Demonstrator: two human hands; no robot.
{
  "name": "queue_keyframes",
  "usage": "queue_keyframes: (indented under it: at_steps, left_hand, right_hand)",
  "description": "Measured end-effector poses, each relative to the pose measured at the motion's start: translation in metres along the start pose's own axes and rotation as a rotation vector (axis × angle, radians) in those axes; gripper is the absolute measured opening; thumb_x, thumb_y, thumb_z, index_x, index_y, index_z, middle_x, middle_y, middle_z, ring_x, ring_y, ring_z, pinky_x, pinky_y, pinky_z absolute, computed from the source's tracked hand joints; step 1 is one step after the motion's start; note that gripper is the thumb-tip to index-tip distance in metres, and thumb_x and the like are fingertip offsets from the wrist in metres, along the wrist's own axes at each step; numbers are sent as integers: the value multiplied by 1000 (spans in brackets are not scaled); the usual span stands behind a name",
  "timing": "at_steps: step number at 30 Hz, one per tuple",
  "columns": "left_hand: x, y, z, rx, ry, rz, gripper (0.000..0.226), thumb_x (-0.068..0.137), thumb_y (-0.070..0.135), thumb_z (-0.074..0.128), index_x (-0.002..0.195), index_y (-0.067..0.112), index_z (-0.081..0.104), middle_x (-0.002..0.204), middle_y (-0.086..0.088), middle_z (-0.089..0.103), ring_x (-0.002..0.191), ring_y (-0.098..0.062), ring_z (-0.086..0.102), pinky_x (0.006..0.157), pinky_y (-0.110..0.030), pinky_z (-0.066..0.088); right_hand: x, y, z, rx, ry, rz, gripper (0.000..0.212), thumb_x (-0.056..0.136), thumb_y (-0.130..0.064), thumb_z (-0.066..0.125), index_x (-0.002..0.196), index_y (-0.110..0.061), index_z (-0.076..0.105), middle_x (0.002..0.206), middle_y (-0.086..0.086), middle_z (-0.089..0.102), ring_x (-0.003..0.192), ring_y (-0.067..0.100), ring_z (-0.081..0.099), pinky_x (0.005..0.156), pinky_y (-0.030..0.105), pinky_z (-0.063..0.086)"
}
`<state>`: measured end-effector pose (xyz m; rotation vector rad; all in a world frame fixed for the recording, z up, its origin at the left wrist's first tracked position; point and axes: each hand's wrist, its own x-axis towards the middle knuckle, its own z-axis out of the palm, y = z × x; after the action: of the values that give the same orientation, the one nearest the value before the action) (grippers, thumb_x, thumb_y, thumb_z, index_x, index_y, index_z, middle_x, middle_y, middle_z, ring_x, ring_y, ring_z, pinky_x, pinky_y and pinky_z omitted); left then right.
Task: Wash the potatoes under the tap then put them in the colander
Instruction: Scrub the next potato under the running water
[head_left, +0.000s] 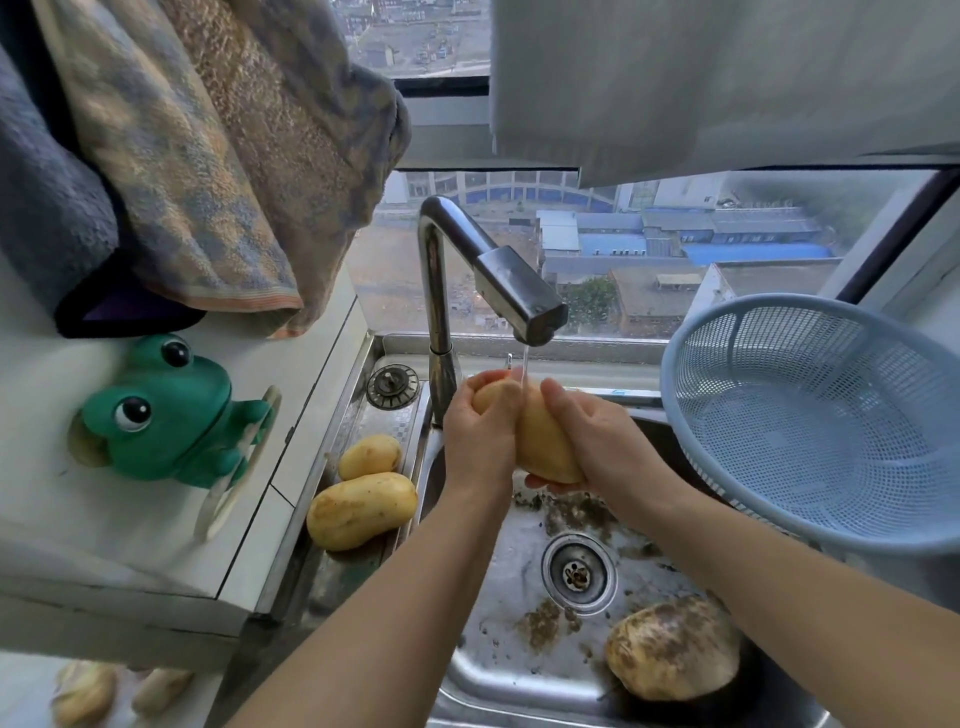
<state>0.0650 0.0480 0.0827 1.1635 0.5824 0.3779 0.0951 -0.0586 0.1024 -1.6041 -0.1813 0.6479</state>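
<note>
At nine o'clock from my hands a green frog (166, 410) sits on the white counter, with towels (208, 156) hanging above it at eleven. Closer in, at eight o'clock, two clean-skinned potatoes (362, 510) lie touching each other on the steel ledge left of the sink (488, 613).

My left hand (480, 431) curls over the upper left end of the potato I'm washing (540, 436), fingers wrapped tight against the skin. The tap (467, 275) rises at twelve, and its thin stream lands on the potato's top, between my two hands. My right hand (592, 436) grips the potato's right side, fingers curled underneath it. I hold it above the basin, which is strewn with dirt.

A small blue mark (622, 392) on the back rim is too small to read.

At five o'clock a muddy potato (672, 652) lies in the basin past the drain (579, 571). At three o'clock the pale blue colander (810, 421) rests tilted on the sink's right edge.
</note>
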Motion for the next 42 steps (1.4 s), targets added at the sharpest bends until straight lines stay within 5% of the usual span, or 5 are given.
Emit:
queue_keyframes:
  at_steps: [5,16,22,34,42]
  left_hand:
    - [8,11,7,-85,190,-202,25,95,27,53,76,18,66,84,-8,68,85,-26,65,86,-47,56]
    - [-3,4,-20,-164,-404,-186,30,88,18,58,118,14,56,115,-6,65,108,-20,60,92,-34,51]
    - [-1,8,-1,-129,-73,-164,11,89,16,60,85,9,68,78,-4,69,76,-19,64,70,-36,53]
    - [0,13,-11,-360,-253,-311,29,104,22,34,112,11,60,108,-10,66,107,-23,60,102,-46,45]
    - [-1,12,-5,-93,-131,-238,31,90,22,64,119,20,50,122,-18,54,102,-31,62,79,-45,57]
  right_hand:
    - [-1,2,1,-54,3,-63,36,94,-46,49,106,-15,63,89,24,69,59,31,68,43,26,50]
    - [-4,4,-17,285,-62,342,52,92,-54,49,111,-6,57,68,16,67,49,27,63,34,20,43]
    - [-4,3,-5,188,-42,190,44,94,-49,48,109,-9,57,66,12,68,51,26,64,46,28,45]
    - [6,-8,-20,409,-170,502,58,89,-55,53,122,-8,51,83,18,66,57,31,67,34,20,45]
    - [4,3,-10,-518,-7,-195,71,65,-36,87,126,-32,51,104,-6,62,82,11,67,64,24,59]
